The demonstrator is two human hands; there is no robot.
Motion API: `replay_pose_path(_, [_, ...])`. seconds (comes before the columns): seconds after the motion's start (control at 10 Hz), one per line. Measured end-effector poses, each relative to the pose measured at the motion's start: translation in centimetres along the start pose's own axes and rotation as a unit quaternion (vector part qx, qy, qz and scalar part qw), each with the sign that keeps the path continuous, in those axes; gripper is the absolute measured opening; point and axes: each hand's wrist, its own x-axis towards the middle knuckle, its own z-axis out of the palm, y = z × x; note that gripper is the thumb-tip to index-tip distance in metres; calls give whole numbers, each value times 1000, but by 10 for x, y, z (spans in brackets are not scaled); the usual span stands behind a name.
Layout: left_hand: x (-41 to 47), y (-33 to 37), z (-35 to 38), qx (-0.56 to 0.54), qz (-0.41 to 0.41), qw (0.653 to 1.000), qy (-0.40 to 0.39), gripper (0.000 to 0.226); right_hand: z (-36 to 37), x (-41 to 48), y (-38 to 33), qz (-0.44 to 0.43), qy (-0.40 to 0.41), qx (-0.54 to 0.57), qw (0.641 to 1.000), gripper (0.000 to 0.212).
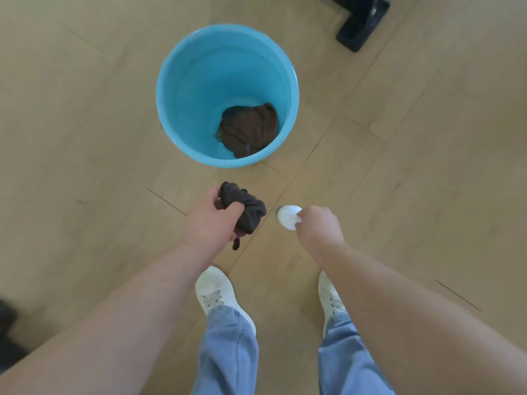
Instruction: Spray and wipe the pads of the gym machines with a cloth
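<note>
Floor: pale wood-look planks [85, 124] with thin dark seams running at angles, seen from straight above.
Bucket: a bright blue bucket [159, 81] stands upright on the floor, its mouth open to the camera.
Inside the bucket: a crumpled brown cloth [251, 129] lies at the bottom, against the near-right wall.
Left hand: the left hand [208, 215] hovers just short of the bucket, fingers curled tight around a bunched dark cloth [245, 209], one end of which dangles below the fist.
Right hand: the right hand [316, 226], to the near right of the bucket, grips a white bottle [286, 216]; only its rounded end shows.
Beyond the bucket: a black machine foot [362, 24] rests on the floor, far right.
Nearer than the bucket: white shoes [216, 292] and blue jeans [228, 352], feet apart.
</note>
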Motion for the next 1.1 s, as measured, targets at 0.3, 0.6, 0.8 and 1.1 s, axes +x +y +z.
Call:
replay_pose_path(0.3, [37, 1, -6, 13, 12, 999, -29, 27, 17, 20, -29, 26, -34, 1, 999, 14])
replay_pose_path(0.6, [37, 61, -35, -49, 59, 997, 20, 20, -73, -9, -88, -144, -77, 437, 885, 78])
replay_pose_path(0.8, [47, 115, -63, -110, 54, 992, 37, 11, -151, -14, -131, -110, -130, 621, 765, 48])
replay_pose_path(1.1, [57, 155, -88, 66, 22, 997, 31, 34, -188, -2, -159, -66, 34, 423, 903, 52])
